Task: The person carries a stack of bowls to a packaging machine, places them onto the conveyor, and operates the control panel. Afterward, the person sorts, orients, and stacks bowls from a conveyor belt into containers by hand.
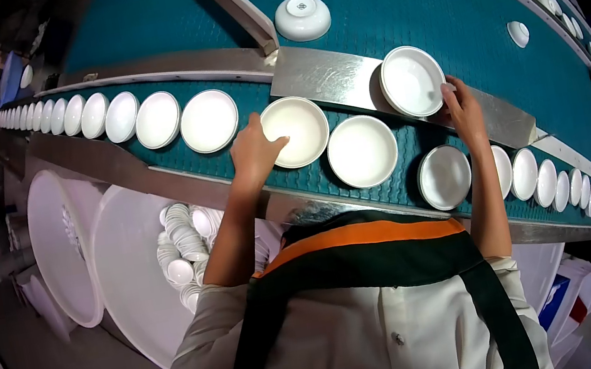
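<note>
Along the narrow teal belt (302, 178), left hand (254, 151) grips the rim of a first bowl (300, 130), white, thumb over the inside. Right hand (464, 114) grasps a second bowl (412, 80) by its right rim, over the steel plate (320, 77); contact with plate: cannot tell. Between the hands, a third bowl (363, 151) sits untouched on the belt. Row of bowls (122, 117) extends leftward. Inverted bowl (303, 18) rests beyond the plate.

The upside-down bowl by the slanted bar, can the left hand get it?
Maybe, with a stretch: nothing covers the upside-down bowl, but the left hand is busy holding another bowl.
</note>
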A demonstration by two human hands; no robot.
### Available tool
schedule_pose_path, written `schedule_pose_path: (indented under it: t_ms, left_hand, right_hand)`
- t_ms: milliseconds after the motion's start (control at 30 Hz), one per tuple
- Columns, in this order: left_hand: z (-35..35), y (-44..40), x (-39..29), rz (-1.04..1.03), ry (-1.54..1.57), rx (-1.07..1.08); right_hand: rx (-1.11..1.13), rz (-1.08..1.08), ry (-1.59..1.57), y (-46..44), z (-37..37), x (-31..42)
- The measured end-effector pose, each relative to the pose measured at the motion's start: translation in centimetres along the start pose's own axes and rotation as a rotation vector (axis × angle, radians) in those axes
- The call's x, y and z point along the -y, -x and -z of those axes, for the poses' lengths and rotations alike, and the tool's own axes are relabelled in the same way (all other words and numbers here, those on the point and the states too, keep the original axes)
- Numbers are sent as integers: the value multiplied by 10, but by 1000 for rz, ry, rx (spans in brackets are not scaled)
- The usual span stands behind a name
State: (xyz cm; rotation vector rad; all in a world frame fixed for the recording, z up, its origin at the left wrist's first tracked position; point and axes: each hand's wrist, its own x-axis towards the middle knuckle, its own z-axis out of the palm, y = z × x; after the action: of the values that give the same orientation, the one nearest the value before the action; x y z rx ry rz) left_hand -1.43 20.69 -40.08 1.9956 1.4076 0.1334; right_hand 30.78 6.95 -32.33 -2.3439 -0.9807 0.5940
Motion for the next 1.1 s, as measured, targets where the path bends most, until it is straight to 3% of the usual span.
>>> schedule_pose_path:
  t_ms: [233,367,433,533,600,733,800,867,1000,1033,1100]
  left_hand:
    - [20,-19,36,93,-32,-57]
    - [35,-19,55,157,35,-74]
    - [43,-18,62,165,53,-126]
    - [54,-17,73,194,73,-196]
    - [58,-20,83,145,100,-233]
    - [77,-34,93,277,8,-278]
    - [87,-48,109,419,-59,-83]
    - [89,-58,125,462,-54,-74]
    - [96,-68,149,502,-41,-128]
    - [96,-68,153,503,-47,-203]
    - [107,-69,157,555,-41,-148]
  right_hand:
    - [71,125,-9,-40,-18,-18]
    - [123,127,238,-38,-3,10]
    - [-36,270,347,-39,-8,46]
    - [-66,594,453,-66,-43,96]
    - [122,693,493,-96,-76,127]
    - [218,916,610,-168,-156,170]
    - [267,1016,650,-194,-190,182]
    - [438,1138,738,-221,-224,181]
    - [266,1197,711,-252,-258,169]
    - [281,1172,715,-247,-253,168]
    - [285,1002,673,-227,-234,181]
